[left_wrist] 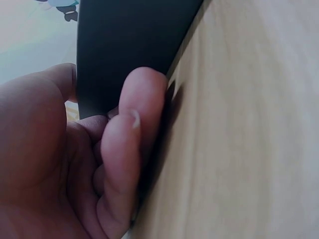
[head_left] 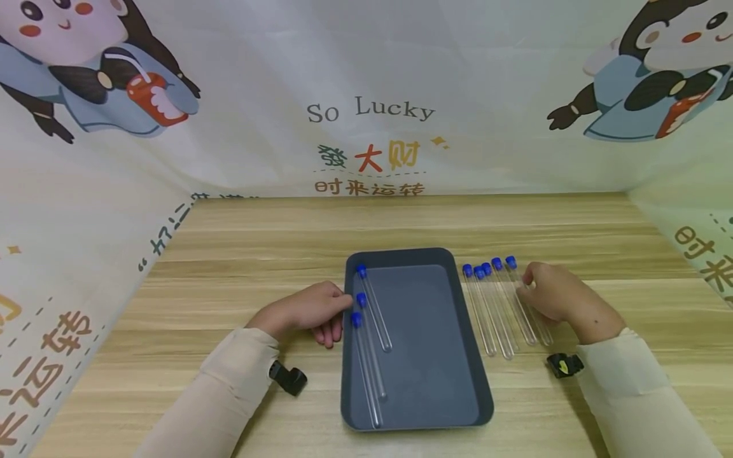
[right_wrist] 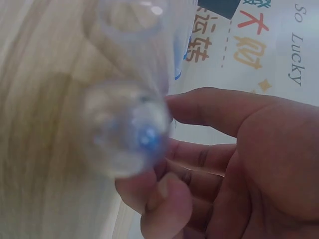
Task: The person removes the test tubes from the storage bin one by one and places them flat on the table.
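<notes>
A dark grey tray (head_left: 424,356) lies in the middle of the table. Inside it, along the left side, are three clear test tubes (head_left: 378,318) with blue caps. My left hand (head_left: 312,313) holds the tray's left rim, thumb at the edge and the other fingers curled by the outer wall (left_wrist: 124,45). To the right of the tray, several more blue-capped test tubes (head_left: 487,312) lie side by side. My right hand (head_left: 555,296) pinches the rightmost test tube (right_wrist: 124,134) between thumb and fingers; its rounded end looms blurred in the right wrist view.
The wooden tabletop (head_left: 269,248) runs back to a white printed cloth (head_left: 487,127), which rises behind and at both sides. A black wrist camera (head_left: 289,378) is strapped at the left wrist, another camera (head_left: 565,365) at the right.
</notes>
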`<action>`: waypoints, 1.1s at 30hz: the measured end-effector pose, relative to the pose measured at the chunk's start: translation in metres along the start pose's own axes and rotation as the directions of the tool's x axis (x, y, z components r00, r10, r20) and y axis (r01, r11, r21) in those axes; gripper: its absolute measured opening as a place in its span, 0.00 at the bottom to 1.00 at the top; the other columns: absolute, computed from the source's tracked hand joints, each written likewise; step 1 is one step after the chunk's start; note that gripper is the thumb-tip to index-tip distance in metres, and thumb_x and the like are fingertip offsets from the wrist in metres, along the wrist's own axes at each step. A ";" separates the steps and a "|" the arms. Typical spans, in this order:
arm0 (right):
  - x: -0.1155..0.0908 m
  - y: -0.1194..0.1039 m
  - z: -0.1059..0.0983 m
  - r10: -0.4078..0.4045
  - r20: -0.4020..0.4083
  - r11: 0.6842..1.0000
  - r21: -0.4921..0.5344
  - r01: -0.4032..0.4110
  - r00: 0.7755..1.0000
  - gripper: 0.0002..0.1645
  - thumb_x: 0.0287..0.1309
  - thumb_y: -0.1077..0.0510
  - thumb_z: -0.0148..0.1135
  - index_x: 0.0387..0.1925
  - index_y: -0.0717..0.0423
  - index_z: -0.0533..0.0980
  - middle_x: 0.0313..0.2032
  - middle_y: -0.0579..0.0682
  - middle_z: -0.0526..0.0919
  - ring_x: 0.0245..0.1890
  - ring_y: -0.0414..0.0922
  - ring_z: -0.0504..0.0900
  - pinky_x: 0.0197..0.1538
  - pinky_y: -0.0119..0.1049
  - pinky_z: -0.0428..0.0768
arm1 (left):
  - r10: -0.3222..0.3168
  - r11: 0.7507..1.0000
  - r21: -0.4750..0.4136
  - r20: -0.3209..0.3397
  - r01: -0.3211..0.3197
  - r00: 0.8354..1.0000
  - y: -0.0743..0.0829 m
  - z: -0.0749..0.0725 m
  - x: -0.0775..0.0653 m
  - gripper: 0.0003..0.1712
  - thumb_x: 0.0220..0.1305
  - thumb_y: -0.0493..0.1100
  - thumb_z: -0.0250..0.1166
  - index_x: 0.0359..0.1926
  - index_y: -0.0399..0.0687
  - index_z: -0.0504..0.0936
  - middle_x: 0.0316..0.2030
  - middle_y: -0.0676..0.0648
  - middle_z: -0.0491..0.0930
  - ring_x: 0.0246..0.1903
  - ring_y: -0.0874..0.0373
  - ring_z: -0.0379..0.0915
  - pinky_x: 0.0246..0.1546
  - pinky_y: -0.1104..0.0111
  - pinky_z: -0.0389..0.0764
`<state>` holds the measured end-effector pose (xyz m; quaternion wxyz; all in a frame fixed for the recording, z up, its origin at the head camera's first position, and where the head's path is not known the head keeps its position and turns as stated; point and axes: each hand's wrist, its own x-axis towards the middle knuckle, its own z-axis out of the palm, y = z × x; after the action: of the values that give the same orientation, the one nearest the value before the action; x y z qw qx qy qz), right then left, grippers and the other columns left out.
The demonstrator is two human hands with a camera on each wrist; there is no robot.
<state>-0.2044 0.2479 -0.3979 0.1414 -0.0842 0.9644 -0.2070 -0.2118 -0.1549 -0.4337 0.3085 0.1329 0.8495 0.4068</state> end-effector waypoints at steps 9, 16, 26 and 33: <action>0.002 0.001 0.000 0.000 0.018 1.000 0.005 0.000 1.000 0.19 0.66 0.58 0.51 0.47 0.74 0.71 0.11 0.46 0.71 0.09 0.37 0.67 0.16 0.30 0.66 | -0.009 1.000 -0.001 -0.004 0.009 1.000 0.000 0.000 -0.002 0.30 0.71 0.46 0.45 0.18 0.37 0.82 0.13 0.48 0.79 0.10 0.61 0.76 0.13 0.70 0.79; -0.001 -0.001 -0.004 0.004 0.016 1.000 -0.009 -0.004 1.000 0.22 0.67 0.57 0.51 0.51 0.75 0.71 0.10 0.45 0.69 0.09 0.39 0.66 0.17 0.32 0.67 | -0.006 1.000 0.009 -0.001 0.006 1.000 0.000 -0.001 -0.001 0.30 0.72 0.47 0.44 0.19 0.38 0.82 0.13 0.49 0.80 0.11 0.61 0.76 0.13 0.70 0.79; -0.011 -0.021 -0.011 -0.016 -0.118 0.996 -0.089 0.006 0.993 0.20 0.70 0.52 0.53 0.48 0.68 0.74 0.19 0.50 0.73 0.16 0.42 0.68 0.21 0.35 0.68 | 0.014 1.000 -0.008 0.012 -0.013 1.000 0.001 0.000 -0.001 0.29 0.72 0.46 0.44 0.19 0.40 0.82 0.14 0.49 0.80 0.11 0.61 0.76 0.13 0.71 0.78; -0.020 -0.045 -0.011 -0.080 -0.163 0.989 -0.133 0.058 0.983 0.18 0.69 0.50 0.54 0.45 0.62 0.77 0.14 0.45 0.70 0.14 0.42 0.67 0.19 0.35 0.66 | 0.006 1.000 0.010 0.007 -0.006 1.000 -0.001 -0.002 -0.003 0.29 0.72 0.47 0.44 0.20 0.39 0.82 0.15 0.49 0.80 0.11 0.61 0.76 0.14 0.70 0.79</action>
<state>-0.1844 0.2158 -0.3646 0.0467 -0.1088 0.9807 -0.1558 -0.2112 -0.1582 -0.4320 0.3097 0.1385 0.8500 0.4030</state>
